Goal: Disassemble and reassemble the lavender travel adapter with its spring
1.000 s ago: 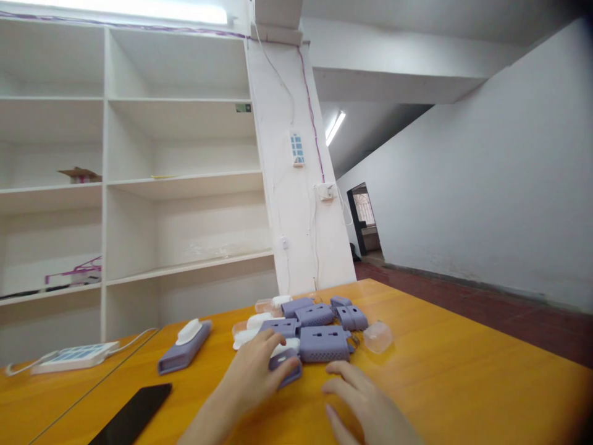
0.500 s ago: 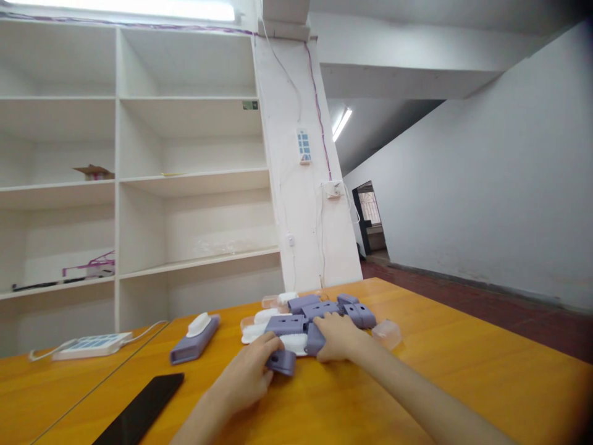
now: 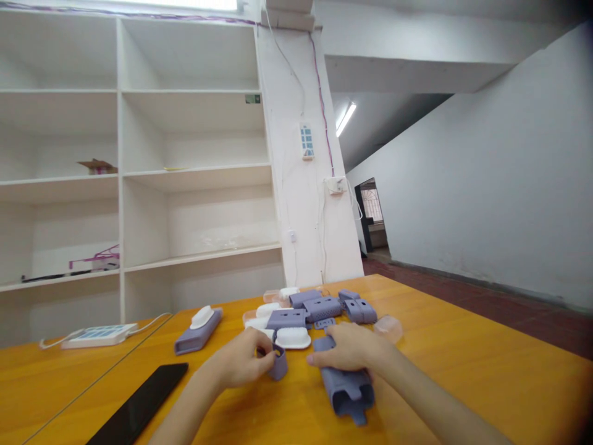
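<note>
Dragging the large perforated lilac plastic housing (image 3: 345,384) from the pile to 6 o'clock, your right hand (image 3: 348,352) clasps it on the orange wooden surface (image 3: 463,371); your left hand (image 3: 241,361) pinches a small lilac plastic cap (image 3: 278,362) at 9 o'clock of it.

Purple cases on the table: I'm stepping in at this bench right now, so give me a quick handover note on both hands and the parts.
Left hand: gripping a small purple piece just above the orange table.
Right hand: pressing on a large purple case, open end toward the camera.
Pile of purple cases and white inserts lies just beyond the hands.
One assembled case with white insert sits apart at left, near a black phone.
Done: that one looks put together.
Left: the pile, apparently.
</note>
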A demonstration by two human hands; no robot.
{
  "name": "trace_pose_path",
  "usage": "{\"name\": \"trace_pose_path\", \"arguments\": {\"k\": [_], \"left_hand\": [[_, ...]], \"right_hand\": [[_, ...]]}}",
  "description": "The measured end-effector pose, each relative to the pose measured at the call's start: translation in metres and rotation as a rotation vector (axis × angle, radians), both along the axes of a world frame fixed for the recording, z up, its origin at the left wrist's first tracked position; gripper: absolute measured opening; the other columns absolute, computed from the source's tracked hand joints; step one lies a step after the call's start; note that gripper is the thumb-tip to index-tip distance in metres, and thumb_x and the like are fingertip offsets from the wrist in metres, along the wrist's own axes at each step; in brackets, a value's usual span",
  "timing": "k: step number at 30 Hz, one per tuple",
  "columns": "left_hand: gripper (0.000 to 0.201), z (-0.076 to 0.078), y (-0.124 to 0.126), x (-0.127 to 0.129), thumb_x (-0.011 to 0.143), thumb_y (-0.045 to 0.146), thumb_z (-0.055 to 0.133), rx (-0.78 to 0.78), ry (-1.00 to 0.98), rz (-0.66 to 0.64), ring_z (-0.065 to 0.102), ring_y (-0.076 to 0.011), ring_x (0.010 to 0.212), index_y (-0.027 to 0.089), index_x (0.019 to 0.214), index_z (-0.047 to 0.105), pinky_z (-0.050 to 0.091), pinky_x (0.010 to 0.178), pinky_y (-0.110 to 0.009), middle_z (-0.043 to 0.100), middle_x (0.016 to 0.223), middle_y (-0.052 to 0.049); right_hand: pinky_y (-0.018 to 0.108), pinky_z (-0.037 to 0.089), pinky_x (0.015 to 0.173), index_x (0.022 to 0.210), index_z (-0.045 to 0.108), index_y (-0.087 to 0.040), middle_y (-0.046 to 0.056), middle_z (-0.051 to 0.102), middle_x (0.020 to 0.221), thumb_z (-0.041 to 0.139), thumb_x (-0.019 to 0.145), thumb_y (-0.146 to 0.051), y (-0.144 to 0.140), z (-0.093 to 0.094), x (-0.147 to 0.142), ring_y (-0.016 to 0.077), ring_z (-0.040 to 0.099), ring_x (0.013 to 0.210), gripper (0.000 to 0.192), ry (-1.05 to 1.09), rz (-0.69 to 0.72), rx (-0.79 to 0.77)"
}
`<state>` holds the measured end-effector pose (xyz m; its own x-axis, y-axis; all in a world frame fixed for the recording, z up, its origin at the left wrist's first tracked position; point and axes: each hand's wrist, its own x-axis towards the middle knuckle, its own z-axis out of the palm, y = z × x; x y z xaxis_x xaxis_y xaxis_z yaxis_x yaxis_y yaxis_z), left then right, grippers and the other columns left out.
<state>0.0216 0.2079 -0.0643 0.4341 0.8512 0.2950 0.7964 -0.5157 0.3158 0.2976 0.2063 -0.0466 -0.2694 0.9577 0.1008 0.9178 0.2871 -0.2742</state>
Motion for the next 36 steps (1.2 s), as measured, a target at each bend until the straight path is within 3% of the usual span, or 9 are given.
{"name": "trace_pose_path", "arguments": {"k": [3, 6, 9, 11, 18, 22, 27, 32, 36], "left_hand": [[0.041, 0.006, 0.001, -0.003, 0.092, 0.044, 0.050, -0.016, 0.000, 0.028, 0.065, -0.0176, 0.066, 0.017, 0.072, 0.073, 0.045, 0.060, -0.024, 0.074, 0.070, -0.002], [0.057, 0.013, 0.003, -0.012, 0.098, 0.050, 0.041, 0.008, -0.010, 0.057, 0.061, -0.0153, 0.056, 0.016, 0.063, 0.069, 0.042, 0.056, -0.024, 0.070, 0.060, -0.002], [0.062, 0.017, 0.006, -0.022, 0.099, 0.056, 0.040, 0.095, -0.029, 0.116, 0.058, -0.0147, 0.052, 0.016, 0.056, 0.063, 0.037, 0.055, -0.026, 0.065, 0.054, -0.002], [0.061, 0.016, 0.009, -0.027, 0.099, 0.057, 0.042, 0.138, -0.034, 0.134, 0.058, -0.0152, 0.054, 0.017, 0.058, 0.063, 0.037, 0.055, -0.026, 0.065, 0.055, -0.002], [0.035, -0.004, 0.030, -0.039, 0.103, 0.039, 0.047, 0.230, -0.047, 0.118, 0.068, -0.0208, 0.088, 0.016, 0.090, 0.071, 0.051, 0.083, -0.035, 0.074, 0.090, -0.005], [0.024, -0.017, 0.042, -0.058, 0.101, 0.029, 0.056, 0.245, -0.043, 0.097, 0.062, -0.0246, 0.120, 0.018, 0.120, 0.066, 0.046, 0.107, -0.049, 0.068, 0.127, -0.009], [0.047, -0.029, 0.049, -0.075, 0.092, 0.005, 0.047, 0.218, -0.023, 0.101, 0.055, -0.0262, 0.134, 0.020, 0.134, 0.061, 0.038, 0.118, -0.046, 0.063, 0.141, -0.012], [0.036, -0.035, 0.053, -0.059, 0.101, 0.016, 0.049, 0.183, -0.030, 0.022, 0.056, -0.0251, 0.134, 0.020, 0.135, 0.060, 0.040, 0.117, -0.049, 0.062, 0.143, -0.011], [0.028, -0.033, 0.056, -0.045, 0.102, 0.031, 0.057, 0.186, -0.027, -0.019, 0.061, -0.0263, 0.126, 0.019, 0.127, 0.064, 0.046, 0.110, -0.053, 0.065, 0.134, -0.010]], "right_hand": [[0.053, 0.056, 0.085, 0.110, 0.076, -0.010, 0.026, 0.072, 0.116, 0.063, 0.074, -0.077, -0.024, -0.004, 0.002, 0.0450, 0.072, 0.101, 0.077, 0.052, -0.037, 0.077], [0.056, 0.042, 0.109, 0.124, 0.071, -0.015, 0.024, 0.055, 0.145, 0.065, 0.082, -0.059, -0.046, -0.005, 0.012, 0.0448, 0.055, 0.131, 0.061, 0.102, -0.044, 0.199], [0.049, 0.028, 0.122, 0.128, 0.071, -0.030, 0.009, 0.039, 0.163, 0.066, 0.085, -0.043, -0.059, 0.000, 0.028, 0.0360, 0.035, 0.149, 0.045, 0.194, 0.263, 0.132], [0.043, 0.028, 0.122, 0.130, 0.069, -0.039, -0.001, 0.034, 0.166, 0.061, 0.086, -0.031, -0.061, 0.004, 0.036, 0.0293, 0.037, 0.149, 0.046, 0.250, 0.409, 0.021], [0.045, 0.029, 0.122, 0.144, 0.058, -0.036, 0.001, 0.040, 0.163, 0.063, 0.082, -0.032, -0.054, 0.012, 0.046, 0.0336, 0.039, 0.148, 0.062, 0.130, 0.324, -0.191], [0.049, 0.036, 0.116, 0.136, 0.067, -0.032, 0.006, 0.056, 0.151, 0.065, 0.085, -0.051, -0.053, 0.009, 0.047, 0.0384, 0.049, 0.138, 0.055, 0.098, 0.279, -0.060], [0.051, 0.048, 0.097, 0.105, 0.078, -0.024, 0.013, 0.073, 0.111, 0.062, 0.087, -0.056, -0.052, -0.002, 0.031, 0.0369, 0.063, 0.109, 0.040, 0.045, 0.164, 0.139], [0.052, 0.037, 0.113, 0.118, 0.075, -0.031, 0.008, 0.055, 0.150, 0.067, 0.082, -0.065, -0.043, -0.005, 0.028, 0.0389, 0.050, 0.135, 0.050, 0.150, 0.355, 0.093], [0.046, 0.029, 0.121, 0.144, 0.058, -0.032, 0.007, 0.042, 0.161, 0.091, 0.054, -0.055, -0.029, -0.010, 0.042, 0.0395, 0.038, 0.146, 0.099, 0.221, 0.416, -0.154]]}}
